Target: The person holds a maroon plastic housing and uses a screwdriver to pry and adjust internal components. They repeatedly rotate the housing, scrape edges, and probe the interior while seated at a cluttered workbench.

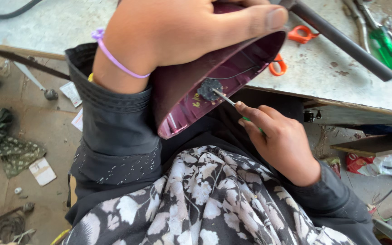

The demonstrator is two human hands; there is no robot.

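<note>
My left hand (178, 36) grips a maroon plastic housing (191, 97) from above, its hollow side tilted toward me over my lap. Inside it sits a small round black part (209, 89) with thin black wires running off it. My right hand (280, 143) holds a screwdriver (225, 98) with a green handle; its metal tip rests on the round black part. A purple band circles my left wrist (114, 56).
A worn grey workbench (332, 77) lies ahead with orange-handled scissors (291, 45), a dark metal rod (341, 41), a green-handled tool (386, 47) and pliers. On the dusty floor at left lie a patterned cloth (5, 145) and paper scraps. Red packaging (377, 163) sits lower right.
</note>
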